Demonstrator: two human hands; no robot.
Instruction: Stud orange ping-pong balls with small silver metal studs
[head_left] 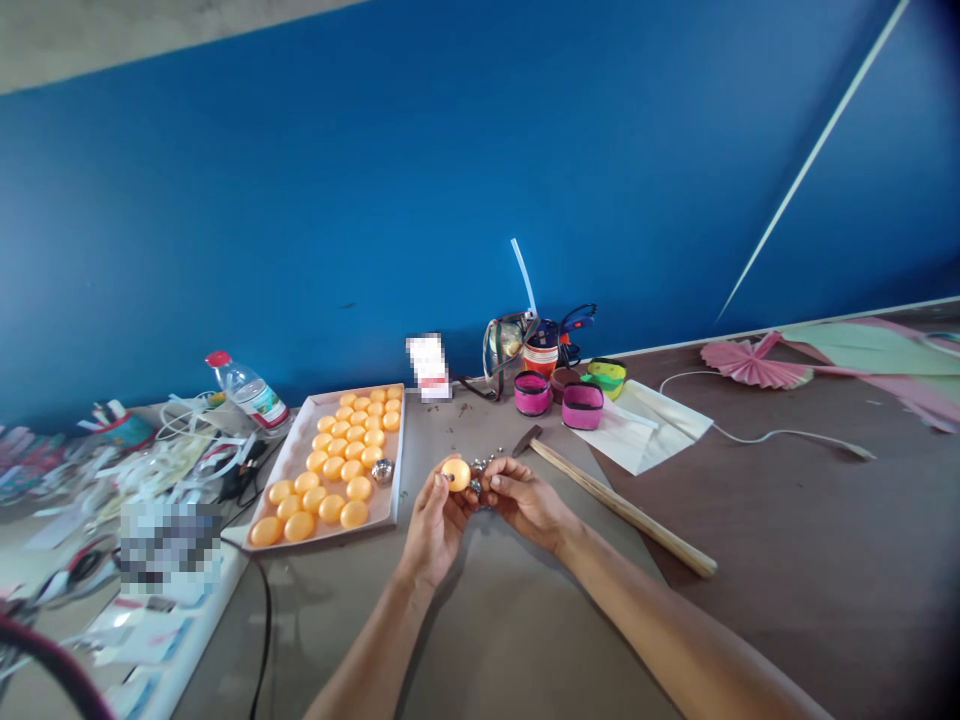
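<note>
My left hand [435, 525] is closed around an orange ball [457, 473] that looks like a table tennis ball, with a small dark spot on its side. Close beside it, my right hand [531, 505] has its thumb and fingertips pressed together; whatever they pinch is too small to make out. Small shiny silver pieces [489, 461] show on the table just behind and between the fingers. Left of my hands, a shallow white tray [394, 510] bears rows of similar orange balls [330, 508] and one shiny silver ball [382, 470].
A wooden-handled hammer [630, 512] lies to the right, near white paper [637, 440]. Behind are pink bands [582, 406], a red-and-blue cup [541, 355] and a phone-like blurred item [430, 367]. A bottle [255, 400] and tangled cables lie left; a pink paper fan [757, 362] lies right.
</note>
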